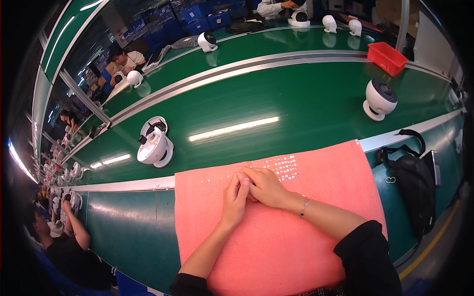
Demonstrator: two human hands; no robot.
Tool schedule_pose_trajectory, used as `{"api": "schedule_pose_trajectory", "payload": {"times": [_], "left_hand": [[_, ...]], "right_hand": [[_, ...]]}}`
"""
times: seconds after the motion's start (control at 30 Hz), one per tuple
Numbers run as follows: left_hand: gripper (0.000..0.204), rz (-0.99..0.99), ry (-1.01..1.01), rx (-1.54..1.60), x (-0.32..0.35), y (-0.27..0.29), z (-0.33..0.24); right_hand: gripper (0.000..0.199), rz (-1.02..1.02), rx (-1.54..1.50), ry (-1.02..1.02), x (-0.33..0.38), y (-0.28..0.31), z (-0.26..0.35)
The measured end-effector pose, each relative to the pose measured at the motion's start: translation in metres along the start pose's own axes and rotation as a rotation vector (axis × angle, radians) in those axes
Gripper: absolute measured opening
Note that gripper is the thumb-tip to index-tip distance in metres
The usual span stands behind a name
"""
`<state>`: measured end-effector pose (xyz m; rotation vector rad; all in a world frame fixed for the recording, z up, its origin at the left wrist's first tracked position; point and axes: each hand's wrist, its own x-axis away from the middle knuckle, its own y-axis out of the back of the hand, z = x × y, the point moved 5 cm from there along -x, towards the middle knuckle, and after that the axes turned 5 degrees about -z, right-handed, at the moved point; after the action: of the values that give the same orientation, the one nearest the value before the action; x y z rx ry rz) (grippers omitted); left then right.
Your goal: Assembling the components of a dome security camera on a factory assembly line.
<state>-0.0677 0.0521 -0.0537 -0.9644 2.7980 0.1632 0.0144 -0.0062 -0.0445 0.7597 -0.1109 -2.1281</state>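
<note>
My left hand and my right hand are clasped together, fingers folded against each other. They rest on a pink towel at the table's near side. No object shows between them, though the palms are hidden. Just beyond my right hand, small shiny round pieces lie in rows on the towel. A few more are scattered left of my fingers. Past the towel, to the left, stands an opened white camera housing with dark parts inside. At the right, a round white camera with a dark face sits upright on its base.
A green conveyor belt runs across in front, edged by a metal rail. Beyond the rail is a red bin. A black bag lies right of the towel. Other people work at the far side and at the left.
</note>
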Motion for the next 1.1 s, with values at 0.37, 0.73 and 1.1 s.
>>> {"api": "schedule_pose_trajectory", "payload": {"times": [0.37, 0.73, 1.1], "left_hand": [[0.022, -0.465, 0.066, 0.460, -0.028, 0.062, 0.006], [0.064, -0.777, 0.001, 0.924, -0.101, 0.184, 0.035], [0.063, -0.694, 0.086, 0.408, -0.066, 0.174, -0.047]], "right_hand": [[0.022, -0.014, 0.128, 0.076, -0.003, -0.005, 0.003], [0.020, 0.027, 0.159, 0.137, 0.004, -0.009, 0.001], [0.033, 0.126, -0.082, -0.021, -0.011, 0.019, 0.000]]}}
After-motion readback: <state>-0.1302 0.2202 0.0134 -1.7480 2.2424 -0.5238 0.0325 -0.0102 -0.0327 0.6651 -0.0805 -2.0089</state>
